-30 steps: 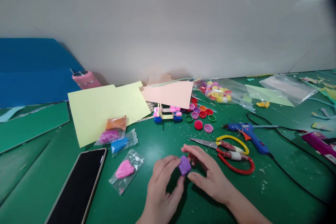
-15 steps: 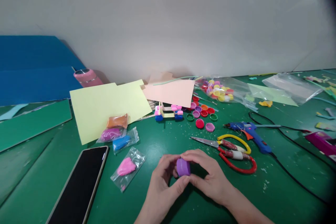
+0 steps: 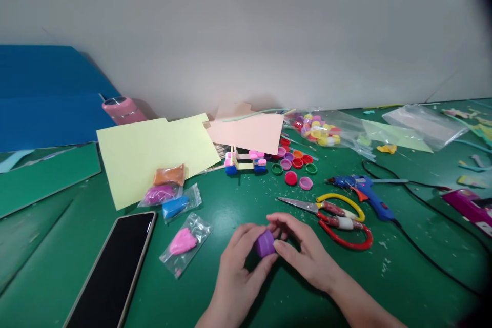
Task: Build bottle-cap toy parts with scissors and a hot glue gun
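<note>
A purple bottle cap [image 3: 265, 244] is pinched in my left hand [image 3: 241, 261], between the thumb below and the fingers at its far side. It looks thick, with a seam round its middle, like two caps joined. My right hand [image 3: 307, 259] curls in from the other side, its thumb tip against the cap's right edge. The index finger arches above, and part of the other fingers is hidden behind the cap. Both hands are just above the green table. Scissors [image 3: 332, 215] with yellow and red handles lie just beyond my right hand.
Loose caps [image 3: 297, 163] lie past the hands, by a small wheeled craft frame [image 3: 246, 164]. A blue glue gun [image 3: 361, 192] trails its cord on the right. On the left are a phone [image 3: 111, 271], bagged pink clay [image 3: 183, 242] and yellow paper [image 3: 142, 148].
My right hand's fingers have shifted on the purple cap, the index finger lifting off its top edge. The cap has tilted a little in my left hand. The view has moved slightly.
</note>
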{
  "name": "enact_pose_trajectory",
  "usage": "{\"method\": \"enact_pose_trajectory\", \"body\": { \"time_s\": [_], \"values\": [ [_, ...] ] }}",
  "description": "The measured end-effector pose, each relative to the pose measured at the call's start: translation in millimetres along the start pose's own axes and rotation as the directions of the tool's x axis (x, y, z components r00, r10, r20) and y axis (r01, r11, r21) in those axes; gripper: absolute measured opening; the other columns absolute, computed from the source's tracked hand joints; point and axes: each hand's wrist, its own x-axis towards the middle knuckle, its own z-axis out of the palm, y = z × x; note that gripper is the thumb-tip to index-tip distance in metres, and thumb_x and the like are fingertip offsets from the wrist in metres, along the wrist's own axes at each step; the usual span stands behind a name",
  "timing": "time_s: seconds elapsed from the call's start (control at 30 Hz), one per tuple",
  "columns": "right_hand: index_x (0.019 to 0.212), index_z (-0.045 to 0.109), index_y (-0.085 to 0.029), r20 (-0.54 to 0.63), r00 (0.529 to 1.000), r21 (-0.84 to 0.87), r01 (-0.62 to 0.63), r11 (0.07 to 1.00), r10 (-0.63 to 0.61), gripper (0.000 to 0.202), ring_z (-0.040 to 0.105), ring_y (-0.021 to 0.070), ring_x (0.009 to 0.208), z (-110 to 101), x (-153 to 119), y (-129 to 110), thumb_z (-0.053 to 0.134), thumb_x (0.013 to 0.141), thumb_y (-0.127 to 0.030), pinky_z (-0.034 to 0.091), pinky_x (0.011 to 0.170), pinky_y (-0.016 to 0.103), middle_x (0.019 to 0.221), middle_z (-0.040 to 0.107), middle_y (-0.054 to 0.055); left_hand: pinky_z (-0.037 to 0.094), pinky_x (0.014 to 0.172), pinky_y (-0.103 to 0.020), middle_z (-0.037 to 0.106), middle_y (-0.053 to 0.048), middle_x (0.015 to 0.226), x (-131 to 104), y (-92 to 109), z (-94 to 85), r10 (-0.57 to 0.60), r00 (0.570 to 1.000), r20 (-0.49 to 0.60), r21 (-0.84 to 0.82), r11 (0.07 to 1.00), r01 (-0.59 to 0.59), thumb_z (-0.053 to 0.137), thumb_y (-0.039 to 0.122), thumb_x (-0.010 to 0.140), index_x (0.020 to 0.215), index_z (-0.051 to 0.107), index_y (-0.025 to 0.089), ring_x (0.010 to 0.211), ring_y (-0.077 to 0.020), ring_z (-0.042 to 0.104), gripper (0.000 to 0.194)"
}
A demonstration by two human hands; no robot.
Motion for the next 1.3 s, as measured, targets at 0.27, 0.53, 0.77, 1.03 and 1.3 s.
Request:
{"method": "enact_pose_trajectory", "body": {
  "time_s": [0.27, 0.53, 0.77, 1.03, 1.3],
  "values": [
    [0.096, 0.056, -0.019, 0.023, 1.0, -0.067, 0.01, 0.998, -0.008, 0.023, 0.051, 0.0142, 0.071, 5.6, 2.4, -3.4, 0.059, 0.076, -0.028, 0.043, 0.066, 0.025, 0.084, 0.058, 0.002, 0.051, 0.073, -0.029, 0.059, -0.006, 0.094, -1.5, -1.7, 1.4, 0.043, 0.996, 0.073, 0.061, 0.997, -0.048, 0.054, 0.005, 0.069, 0.101, 0.055, 0.021, 0.085, -0.0181, 0.06, 0.037],
    [0.089, 0.056, -0.019, 0.023, 1.0, -0.051, 0.017, 0.999, -0.016, 0.013, 0.05, 0.013, 0.069, 5.6, 2.8, -5.9, 0.053, 0.076, -0.018, 0.041, 0.063, 0.023, 0.079, 0.057, 0.0, 0.051, 0.072, -0.027, 0.058, -0.007, 0.096, -4.1, -5.6, 3.4, 0.117, 0.989, 0.093, 0.109, 0.986, -0.127, 0.053, 0.007, 0.073, 0.106, 0.052, 0.023, 0.085, -0.0173, 0.06, 0.037],
    [0.09, 0.056, -0.019, 0.033, 0.999, -0.108, 0.037, 0.993, -0.034, 0.013, 0.052, 0.0132, 0.07, 3.7, 2.1, -4.6, 0.047, 0.08, -0.017, 0.042, 0.064, 0.023, 0.08, 0.058, 0.001, 0.051, 0.073, -0.028, 0.06, -0.008, 0.095, -3.9, -5.2, 4.1, 0.137, 0.984, 0.11, 0.155, 0.976, -0.153, 0.051, 0.012, 0.077, 0.108, 0.053, 0.023, 0.085, -0.0182, 0.061, 0.034],
    [0.074, 0.054, -0.018, -0.069, 0.998, -0.156, -0.013, 0.988, 0.002, 0.024, 0.051, 0.0128, 0.064, 4.8, 3.7, 4.7, 0.037, 0.089, -0.023, 0.039, 0.06, 0.023, 0.068, 0.054, 0.0, 0.05, 0.076, -0.029, 0.061, -0.008, 0.096, -4.2, -2.9, 6.2, 0.132, 0.981, 0.145, 0.118, 0.982, -0.15, 0.055, 0.013, 0.075, 0.108, 0.053, 0.023, 0.087, -0.0182, 0.06, 0.034],
    [0.067, 0.049, -0.018, -0.185, 0.982, -0.134, -0.059, 0.989, 0.034, 0.032, 0.051, 0.0118, 0.058, 0.4, 5.0, 5.8, 0.032, 0.091, -0.03, 0.039, 0.055, 0.022, 0.062, 0.05, -0.002, 0.05, 0.072, -0.03, 0.065, -0.005, 0.088, -0.5, 0.9, 2.4, -0.138, 0.99, 0.038, -0.108, 0.984, 0.142, 0.064, 0.019, 0.067, 0.097, 0.058, 0.02, 0.078, -0.0181, 0.062, 0.031]
  ]
}}
